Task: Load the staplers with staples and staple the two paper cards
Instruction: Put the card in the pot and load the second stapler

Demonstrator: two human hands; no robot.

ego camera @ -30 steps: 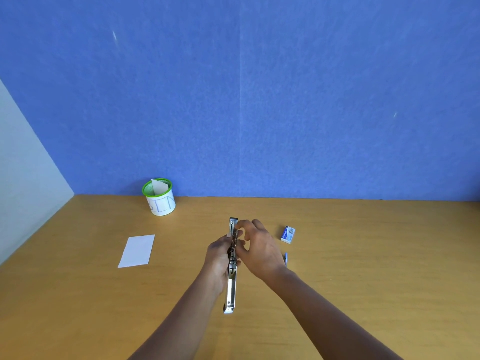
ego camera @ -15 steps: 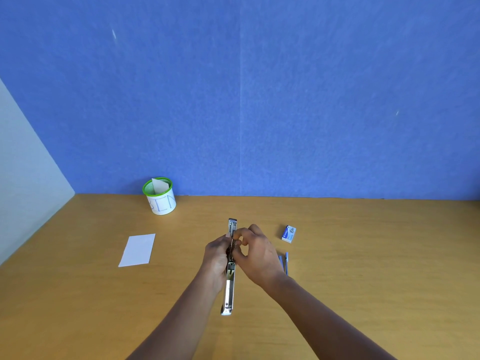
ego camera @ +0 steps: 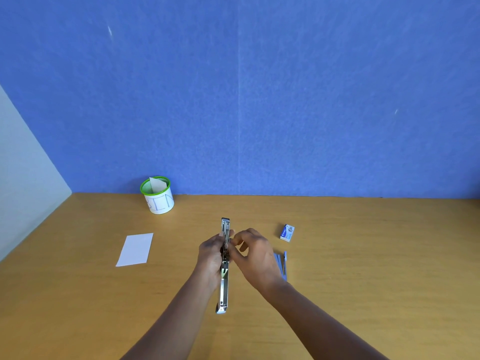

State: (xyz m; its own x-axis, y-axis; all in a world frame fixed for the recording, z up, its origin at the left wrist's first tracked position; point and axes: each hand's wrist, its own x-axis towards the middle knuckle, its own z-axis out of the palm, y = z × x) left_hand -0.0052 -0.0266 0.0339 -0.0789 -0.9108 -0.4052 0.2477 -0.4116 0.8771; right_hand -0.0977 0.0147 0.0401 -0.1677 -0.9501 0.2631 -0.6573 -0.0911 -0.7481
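**Left hand [ego camera: 211,253] and right hand [ego camera: 255,254] crowd the opened stapler [ego camera: 224,287] at mid-desk [ego camera: 376,255].**
Just right of the right hand lies a blue stapler [ego camera: 281,266], with a staple box [ego camera: 287,233] farther back. A card [ego camera: 135,249] and a bin [ego camera: 158,197] sit well apart on the left, with bare desk between them and the left hand.

You had bright, even light: the tan wooden table [ego camera: 363,255] carried only faint, soft shadows. The open chrome stapler [ego camera: 224,294] glinted at lower centre; focus was sharp.
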